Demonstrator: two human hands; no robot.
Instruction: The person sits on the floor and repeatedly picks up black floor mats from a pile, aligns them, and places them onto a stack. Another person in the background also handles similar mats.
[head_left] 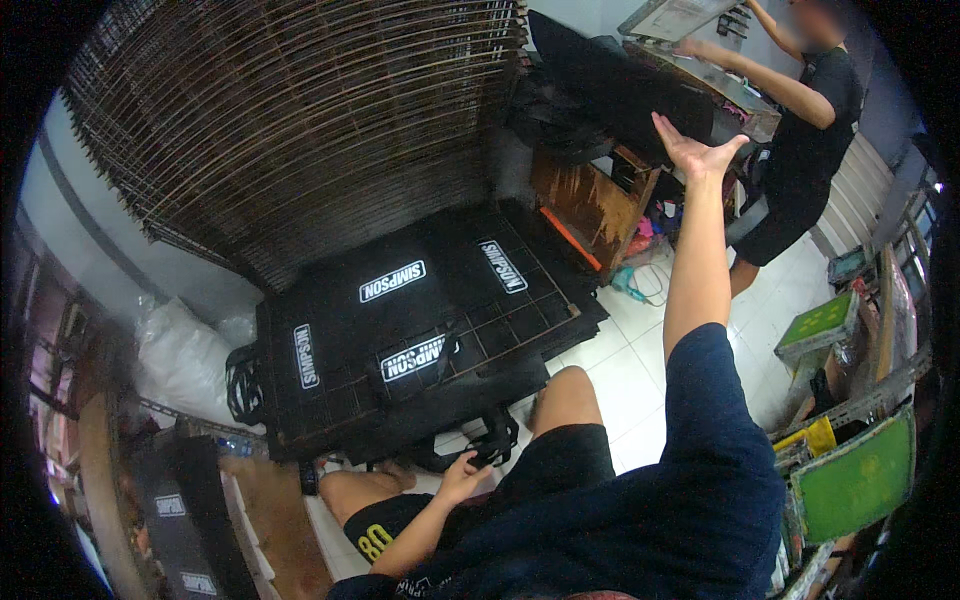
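Observation:
My right arm reaches out to the upper right, and my right hand [697,157] is open, thumb spread away from the fingers. Just beyond it hangs a large black sheet [620,95]; I cannot tell if they touch. Low over my lap, my left hand [462,482] has its fingers curled together beside a black strap [490,442]. What it holds, if anything, is hidden. In front of my knees lies a stack of black fabric pieces [430,325] with white printed labels, and a thin wire rack frame [520,325] rests on top.
A tall stack of wire racks [310,120] stands behind the fabric. At the upper right a co-worker [815,130] in black raises both arms at a framed screen [680,18]. A wooden cabinet [590,195], a white plastic sack [185,360] and green framed screens [855,480] stand around.

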